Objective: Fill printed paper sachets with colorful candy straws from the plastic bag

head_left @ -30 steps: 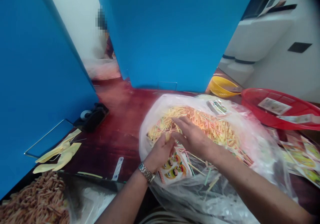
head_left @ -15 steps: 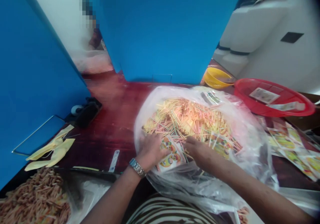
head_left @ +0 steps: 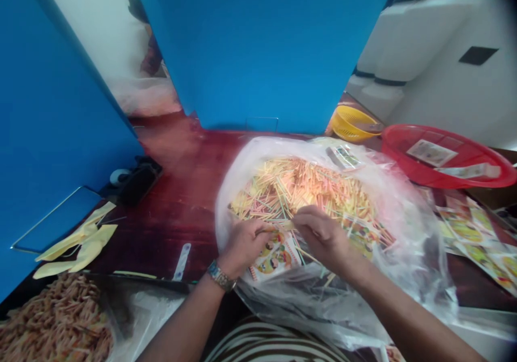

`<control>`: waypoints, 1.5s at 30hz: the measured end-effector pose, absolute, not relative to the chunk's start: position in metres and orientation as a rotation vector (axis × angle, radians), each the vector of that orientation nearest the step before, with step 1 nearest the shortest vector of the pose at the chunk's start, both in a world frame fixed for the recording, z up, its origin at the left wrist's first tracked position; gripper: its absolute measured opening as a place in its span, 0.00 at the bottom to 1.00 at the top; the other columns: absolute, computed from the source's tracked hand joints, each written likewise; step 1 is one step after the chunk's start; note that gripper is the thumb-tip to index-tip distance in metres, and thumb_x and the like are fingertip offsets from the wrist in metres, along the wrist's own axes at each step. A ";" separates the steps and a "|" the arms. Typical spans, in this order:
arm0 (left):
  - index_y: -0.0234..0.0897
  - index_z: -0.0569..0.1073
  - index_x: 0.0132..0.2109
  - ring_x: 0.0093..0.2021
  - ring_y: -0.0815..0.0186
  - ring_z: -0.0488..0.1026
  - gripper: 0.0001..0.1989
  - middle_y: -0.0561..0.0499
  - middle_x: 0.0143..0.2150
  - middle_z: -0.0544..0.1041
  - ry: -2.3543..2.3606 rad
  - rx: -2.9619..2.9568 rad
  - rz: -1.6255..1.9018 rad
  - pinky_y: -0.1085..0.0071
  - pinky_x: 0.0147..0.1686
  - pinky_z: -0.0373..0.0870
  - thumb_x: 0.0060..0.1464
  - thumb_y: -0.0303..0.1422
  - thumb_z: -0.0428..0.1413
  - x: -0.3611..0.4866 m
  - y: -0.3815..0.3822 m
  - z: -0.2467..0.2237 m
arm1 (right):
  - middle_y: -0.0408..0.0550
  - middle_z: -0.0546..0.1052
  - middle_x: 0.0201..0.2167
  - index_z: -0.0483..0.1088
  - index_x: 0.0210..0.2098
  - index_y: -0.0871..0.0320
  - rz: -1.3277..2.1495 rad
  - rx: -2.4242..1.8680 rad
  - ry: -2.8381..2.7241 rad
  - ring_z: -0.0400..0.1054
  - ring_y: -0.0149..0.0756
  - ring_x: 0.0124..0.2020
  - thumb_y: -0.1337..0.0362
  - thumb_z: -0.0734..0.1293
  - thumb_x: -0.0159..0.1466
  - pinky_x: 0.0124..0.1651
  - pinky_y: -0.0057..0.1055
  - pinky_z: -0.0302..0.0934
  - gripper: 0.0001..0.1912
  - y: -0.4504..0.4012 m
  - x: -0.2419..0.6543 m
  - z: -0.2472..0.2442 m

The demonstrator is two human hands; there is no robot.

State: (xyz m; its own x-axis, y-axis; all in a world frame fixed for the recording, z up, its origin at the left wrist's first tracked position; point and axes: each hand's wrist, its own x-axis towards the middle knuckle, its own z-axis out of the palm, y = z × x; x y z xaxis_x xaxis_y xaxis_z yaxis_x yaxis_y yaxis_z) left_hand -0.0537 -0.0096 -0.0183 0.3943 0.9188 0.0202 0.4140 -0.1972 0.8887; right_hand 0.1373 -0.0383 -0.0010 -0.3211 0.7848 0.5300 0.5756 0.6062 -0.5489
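Note:
In the head view, a large clear plastic bag (head_left: 407, 232) lies spread open, full of thin pastel sticks (head_left: 299, 181). Over the near side of this pile, my left hand (head_left: 246, 246) and my right hand (head_left: 321, 238) face each other. A small bunch of sticks (head_left: 283, 225) stretches between them. My left hand closes on its left end, and my right fingers pinch the other end. Just below the bunch lies a printed packet (head_left: 278, 259), beside my left hand. Another printed packet (head_left: 361, 235) rests on the sticks, right of my right hand.
Red basket (head_left: 448, 154) and yellow basket (head_left: 353, 124) stand at the back right; printed packets (head_left: 480, 232) lie below. A tape dispenser (head_left: 135, 181) and pale yellow strips (head_left: 81, 243) are left. Brown twisted pieces (head_left: 56, 319) fill the lower left. Blue panels (head_left: 262, 49) rise behind.
Both hands have lifted slightly from the pile, with the small bunch of sticks now held between them. My left hand no longer lies flat over the printed packet.

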 end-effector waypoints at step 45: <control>0.44 0.77 0.46 0.48 0.60 0.69 0.13 0.47 0.45 0.77 0.907 1.641 1.196 0.65 0.51 0.61 0.56 0.31 0.53 -0.034 -0.039 -0.009 | 0.48 0.71 0.46 0.72 0.31 0.54 0.924 -1.082 -1.146 0.66 0.39 0.49 0.57 0.65 0.61 0.51 0.39 0.60 0.08 -0.055 0.115 0.009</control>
State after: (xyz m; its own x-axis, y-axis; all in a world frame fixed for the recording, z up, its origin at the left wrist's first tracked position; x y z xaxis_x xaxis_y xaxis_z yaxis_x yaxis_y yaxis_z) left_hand -0.0336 -0.0388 -0.0091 0.2682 0.9108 0.3140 0.0565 -0.3402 0.9387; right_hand 0.1145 -0.0549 0.0089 0.1862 0.9550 0.2310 -0.0239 0.2394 -0.9706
